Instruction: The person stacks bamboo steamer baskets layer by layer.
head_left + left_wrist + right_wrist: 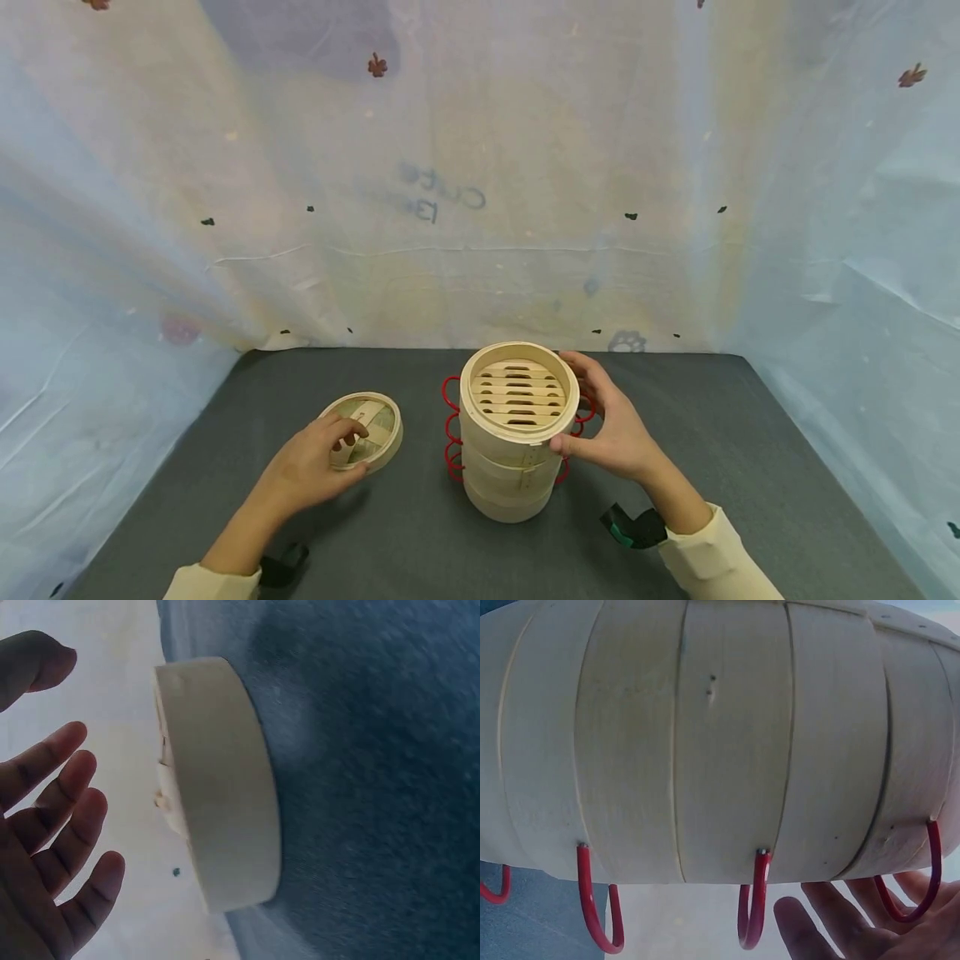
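A round bamboo steamer lid [387, 454] lies on the dark table at the left. My left hand [311, 467] hovers over it with loosely bent fingers; the left wrist view shows a gap between those fingers and the lid [225, 787]. Right of the lid stands an upright stack of bamboo steamer baskets [502, 475], its slatted top basket uncovered. Red loop handles [452, 427] stick out on both sides. My right hand [611, 425] holds the top basket's right side, thumb at the front, fingers toward the back. In the right wrist view, its fingers show beside a red loop [934, 870].
A dark grey table [750, 467] spreads under everything. Pale sheeting with small leaf shapes [377, 65] hangs behind and at both sides. A black strap [637, 527] is near the right wrist.
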Demonstrator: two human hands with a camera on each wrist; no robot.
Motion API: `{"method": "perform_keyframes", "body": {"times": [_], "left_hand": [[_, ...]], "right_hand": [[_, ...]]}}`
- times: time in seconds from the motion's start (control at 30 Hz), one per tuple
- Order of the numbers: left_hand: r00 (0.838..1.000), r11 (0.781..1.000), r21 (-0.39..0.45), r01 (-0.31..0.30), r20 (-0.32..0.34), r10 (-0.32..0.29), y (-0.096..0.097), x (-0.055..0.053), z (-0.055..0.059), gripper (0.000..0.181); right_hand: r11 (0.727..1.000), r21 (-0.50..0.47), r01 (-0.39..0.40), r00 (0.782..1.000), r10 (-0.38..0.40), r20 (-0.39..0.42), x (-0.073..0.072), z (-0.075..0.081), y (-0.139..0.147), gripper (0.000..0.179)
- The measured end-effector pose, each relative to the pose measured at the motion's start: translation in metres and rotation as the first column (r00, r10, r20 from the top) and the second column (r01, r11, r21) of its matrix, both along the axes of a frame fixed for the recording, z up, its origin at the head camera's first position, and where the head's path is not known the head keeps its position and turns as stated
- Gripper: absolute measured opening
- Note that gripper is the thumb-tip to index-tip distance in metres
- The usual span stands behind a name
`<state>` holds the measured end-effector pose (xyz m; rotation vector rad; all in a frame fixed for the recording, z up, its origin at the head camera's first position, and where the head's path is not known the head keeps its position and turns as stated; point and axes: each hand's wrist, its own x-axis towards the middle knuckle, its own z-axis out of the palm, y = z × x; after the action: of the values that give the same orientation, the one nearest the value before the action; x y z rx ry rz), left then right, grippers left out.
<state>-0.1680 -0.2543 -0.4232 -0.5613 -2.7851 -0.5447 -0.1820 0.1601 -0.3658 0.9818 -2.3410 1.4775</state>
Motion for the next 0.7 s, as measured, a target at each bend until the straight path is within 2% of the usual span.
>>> {"method": "perform_keyframes", "body": {"times": [0.17, 0.43, 0.7], "left_hand": [[0.999, 1.0, -0.014, -0.004, 0.045, 0.005, -0.005, -0.002, -0.005, 0.03], [0.999, 0.999, -0.016, 0.028, 0.039, -0.028, -0.01, -0.003, -0.014, 0.028], [0.998, 0.999, -0.015, 0.03, 0.063, -0.029, -0.011, -0.005, -0.02, 0.028]], "right_hand": [[1.0, 0.006, 0.007, 1.0, -0.007, 0.009, 0.0, 0.001, 0.0, 0.094], [1.0, 0.019, 0.018, 1.0, -0.019, 0.002, 0.001, 0.001, 0.0, 0.094], [0.999, 0.029, 0.028, 0.999, -0.028, 0.016, 0.001, 0.001, 0.0, 0.096]]}}
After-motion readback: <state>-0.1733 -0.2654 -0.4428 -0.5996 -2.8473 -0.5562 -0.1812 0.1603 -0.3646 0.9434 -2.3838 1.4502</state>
